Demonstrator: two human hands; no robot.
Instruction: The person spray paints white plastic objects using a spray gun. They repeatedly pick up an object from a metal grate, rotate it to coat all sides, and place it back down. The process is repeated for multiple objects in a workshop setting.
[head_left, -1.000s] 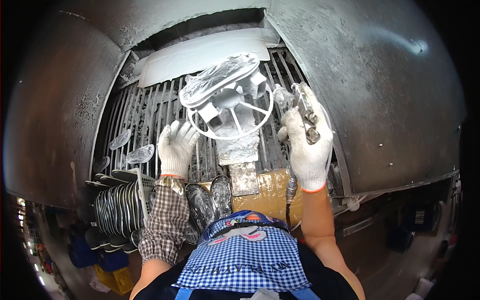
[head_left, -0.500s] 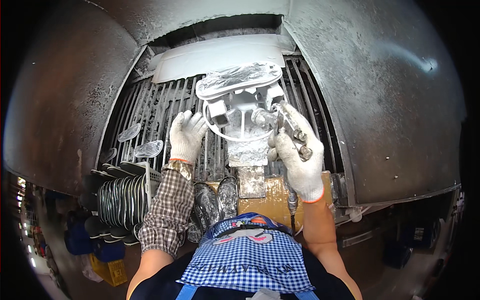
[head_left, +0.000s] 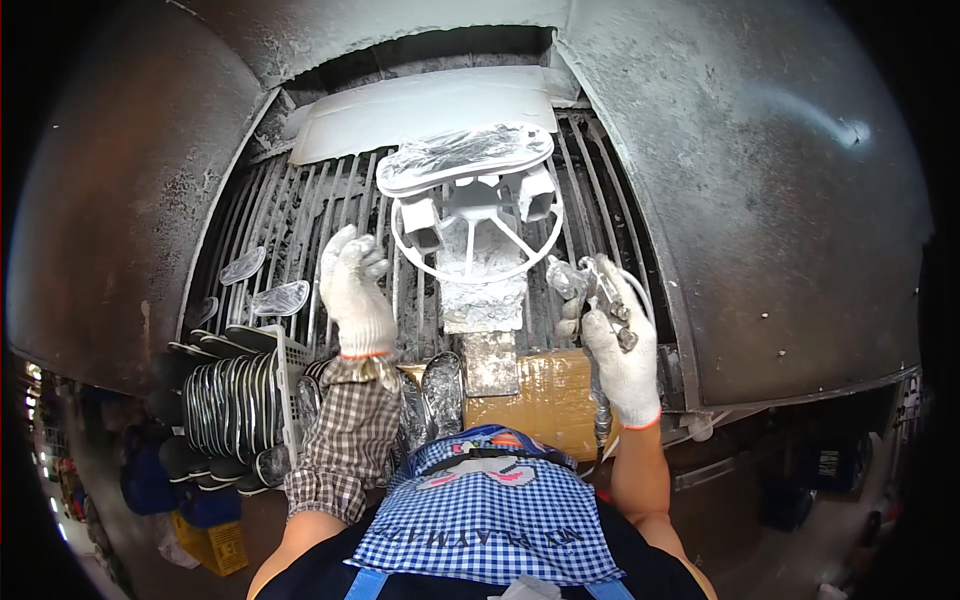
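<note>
A: Where does our sole sit, and how are our hands?

B: It lies film side up across the far part of the white wheel stand, above the slats. Our right hand grasps the spray gun, off to the stand's right. Our left hand is released, fingers loosely curled near the wheel's left side, nothing seen in it.

A: Are we pressing the trigger?

B: We can't tell from here.

A: How would we spray it well?

B: We'd judge that the white sidewall wants light, even passes from a steady distance. If the wheel turns, we should nudge its rim with the left, fingers clear of the spray, and let the hose hang free.
</note>
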